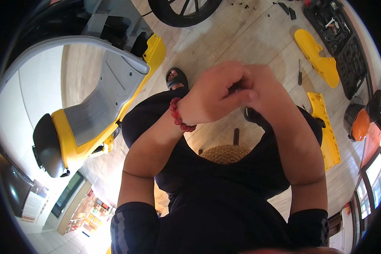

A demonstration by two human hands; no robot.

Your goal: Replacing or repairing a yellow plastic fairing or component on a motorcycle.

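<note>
1. Left hand [211, 95]: raised at chest height, fingers curled shut over something small and dark; red bead bracelet [180, 116] on the wrist.
2. Right hand [262, 91]: pressed against the left, fingertips pinched closed on the same item.
3. Small dark part [236, 88]: held between both hands, mostly hidden; its kind cannot be told.
4. Grey-and-yellow ride-on toy car body [97, 101]: tipped on the wooden floor [249, 38] to the person's left, apart from the hands.
5. Yellow plastic panels [317, 55]: lying on the floor to the right, a screwdriver [299, 73] between them.
6. Open black tool case [340, 38]: far right.
7. Handling note: the part looks tiny, so a firm pinch kept over the lap would likely guard against dropping it.
</note>
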